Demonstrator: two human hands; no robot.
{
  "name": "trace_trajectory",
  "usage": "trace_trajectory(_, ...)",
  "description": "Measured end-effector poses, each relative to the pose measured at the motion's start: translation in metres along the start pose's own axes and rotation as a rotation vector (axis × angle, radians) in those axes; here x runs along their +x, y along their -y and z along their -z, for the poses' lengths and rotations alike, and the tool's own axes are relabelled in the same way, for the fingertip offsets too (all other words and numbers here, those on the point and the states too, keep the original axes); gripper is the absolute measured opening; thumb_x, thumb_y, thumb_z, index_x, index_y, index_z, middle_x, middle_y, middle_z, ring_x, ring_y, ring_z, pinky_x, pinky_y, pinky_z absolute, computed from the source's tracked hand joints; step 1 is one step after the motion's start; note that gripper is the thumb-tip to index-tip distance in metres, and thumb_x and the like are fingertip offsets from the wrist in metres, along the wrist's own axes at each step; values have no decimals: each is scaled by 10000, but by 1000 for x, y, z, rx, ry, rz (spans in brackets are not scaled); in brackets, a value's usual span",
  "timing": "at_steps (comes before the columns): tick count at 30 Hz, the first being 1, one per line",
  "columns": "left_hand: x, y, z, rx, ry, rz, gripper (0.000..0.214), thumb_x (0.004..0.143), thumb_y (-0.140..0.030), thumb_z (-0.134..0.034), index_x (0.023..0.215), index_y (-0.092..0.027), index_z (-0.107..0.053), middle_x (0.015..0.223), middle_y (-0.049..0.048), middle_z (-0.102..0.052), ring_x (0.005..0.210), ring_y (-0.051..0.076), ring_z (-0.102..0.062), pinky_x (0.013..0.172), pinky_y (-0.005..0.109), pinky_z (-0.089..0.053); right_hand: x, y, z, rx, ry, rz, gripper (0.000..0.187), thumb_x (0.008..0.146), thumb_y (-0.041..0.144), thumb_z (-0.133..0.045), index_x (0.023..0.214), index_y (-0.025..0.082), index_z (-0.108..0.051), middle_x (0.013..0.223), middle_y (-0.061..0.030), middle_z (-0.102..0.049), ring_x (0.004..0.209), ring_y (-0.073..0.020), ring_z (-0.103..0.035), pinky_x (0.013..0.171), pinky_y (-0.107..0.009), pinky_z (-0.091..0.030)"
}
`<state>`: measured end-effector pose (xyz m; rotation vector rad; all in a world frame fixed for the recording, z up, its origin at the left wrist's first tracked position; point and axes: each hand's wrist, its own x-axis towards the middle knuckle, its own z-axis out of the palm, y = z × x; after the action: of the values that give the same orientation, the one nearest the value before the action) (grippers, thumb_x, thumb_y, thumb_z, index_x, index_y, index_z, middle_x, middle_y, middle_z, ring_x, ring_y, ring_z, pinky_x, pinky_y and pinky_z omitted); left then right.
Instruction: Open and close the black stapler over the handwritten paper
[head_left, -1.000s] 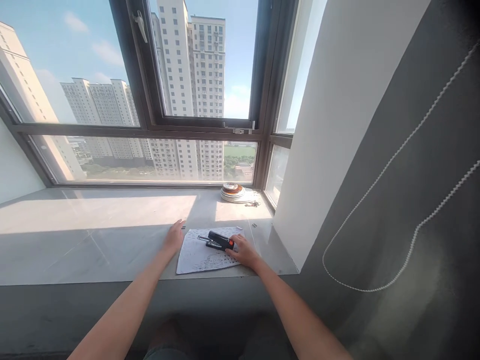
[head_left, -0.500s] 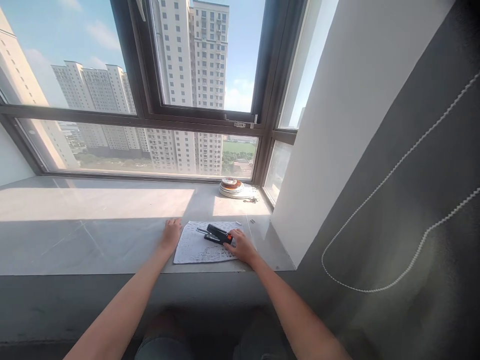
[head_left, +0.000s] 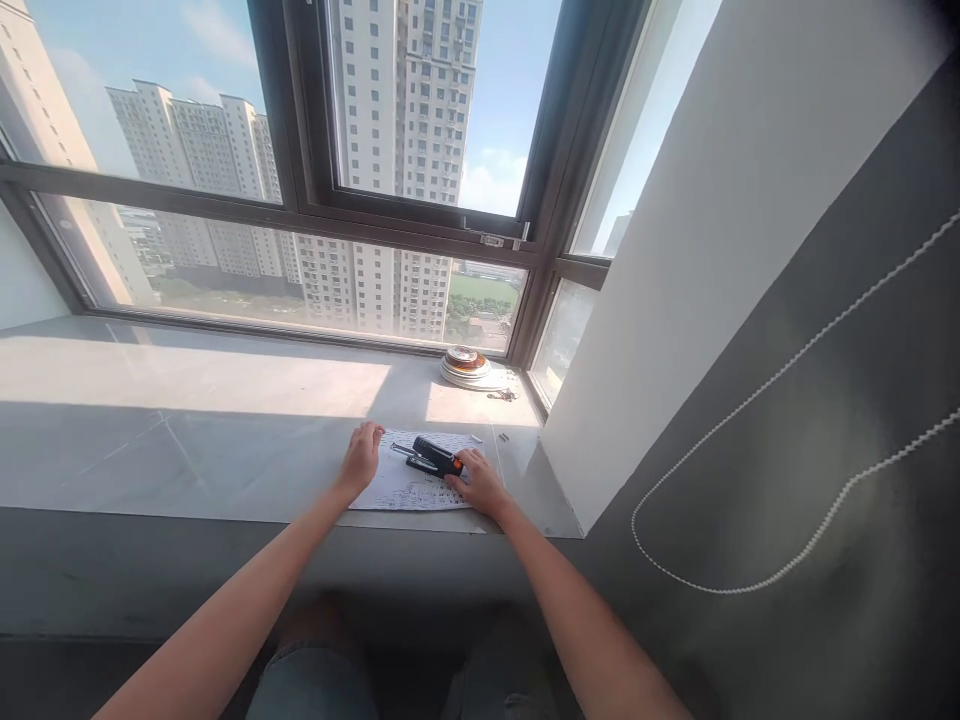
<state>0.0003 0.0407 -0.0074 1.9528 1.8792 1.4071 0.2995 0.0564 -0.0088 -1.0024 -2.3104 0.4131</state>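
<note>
A black stapler (head_left: pixel 435 457) with an orange mark lies over a sheet of paper (head_left: pixel 405 492) covered with dark writing. Its jaws are spread and point left, and a thin metal piece sticks out at that end. My right hand (head_left: pixel 482 485) is closed around the stapler's right end. At the paper's upper left corner is my left hand (head_left: pixel 361 458), its fingers bent and pinched together at the edge; the hand covers part of the paper's left side.
The paper lies on a grey stone windowsill (head_left: pixel 225 465). Stacked round plates or lids (head_left: pixel 466 368) stand by the window frame, with a small dark beaded item (head_left: pixel 501 395) beside them. Small metal bits (head_left: pixel 504 437) lie right of the paper. A bead chain (head_left: pixel 720 590) hangs at the right.
My left hand has moved right and slightly up, from beside the paper onto its upper left corner. My right hand still holds the stapler. The camera view has shifted a little.
</note>
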Motion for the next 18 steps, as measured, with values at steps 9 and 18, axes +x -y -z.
trace_trajectory(9,-6,-14,-14,-115,120,-168,353,1023,-335,-410,1199,-221,-694,1075,107,-706,1061,283,-606,1000,445,-465,0,-5,-2,46,2,8,150,926,301,-652,1042,230,-588,1050,-68,-629,1022,-253,-535,882,-378,-444)
trace_trajectory(18,-11,-24,-11,32,268,-200,226,931,-248,-586,1101,-246,-735,1071,106,-752,1077,313,-612,996,470,-433,2,-11,-5,87,6,-22,106,917,233,-614,1018,225,-583,1031,-62,-619,1023,-260,-530,898,-387,-446)
